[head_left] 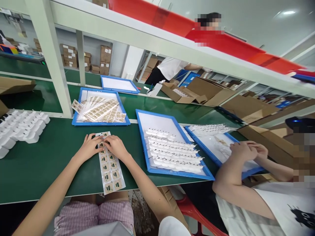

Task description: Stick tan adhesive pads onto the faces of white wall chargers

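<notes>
A long white sheet of tan stickers with dark cut-outs (110, 167) lies on the green table, its lower end reaching over the front edge. My left hand (88, 148) is at the upper left side of this sheet, fingers bent and closed onto it. From the right, my right hand (116, 147) pinches at the sheet's upper part. The fingertips of both hands nearly meet, and any small piece between them is hidden. Just beyond my hands, a blue-rimmed tray (100, 124) holds a loose pile of similar sticker sheets (100, 109).
Right of my hands, a blue-rimmed tray (142, 141) holds rows of white parts (174, 154). More white parts (24, 126) stand at the left. A co-worker's hands (246, 150) are over another tray (209, 144). A frame post (51, 62) rises behind the table; open cartons (206, 88) stand beyond.
</notes>
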